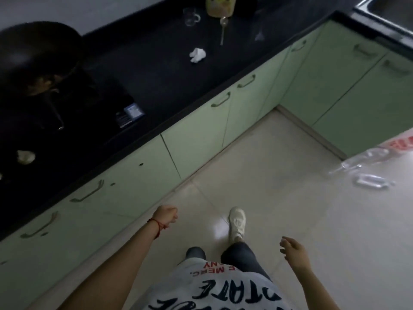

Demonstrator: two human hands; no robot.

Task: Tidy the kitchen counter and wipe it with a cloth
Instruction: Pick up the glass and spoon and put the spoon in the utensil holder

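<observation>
The fingers of the left hand (166, 214) are curled in toward the palm and hold nothing; those of the right hand (292, 248) hang loose and slightly spread, also holding nothing — both hands are low over the pale tiled floor (279, 175), well apart from the counter.

The black counter (156, 70) runs diagonally across the upper left, above a row of pale green cabinets (201, 135). A large dark wok (38, 57) sits on the stove at the left end. At the far right corner, a steel sink (388, 12) is partly in view. A yellowish jar (220, 5) stands near the back wall, a clear glass mug (191, 17) just beside it. A long-handled spoon (222, 30) lies in front of the jar. A crumpled white tissue (197, 55) lies mid-counter — another pale wad (26, 157) lies near the stove's front.
</observation>
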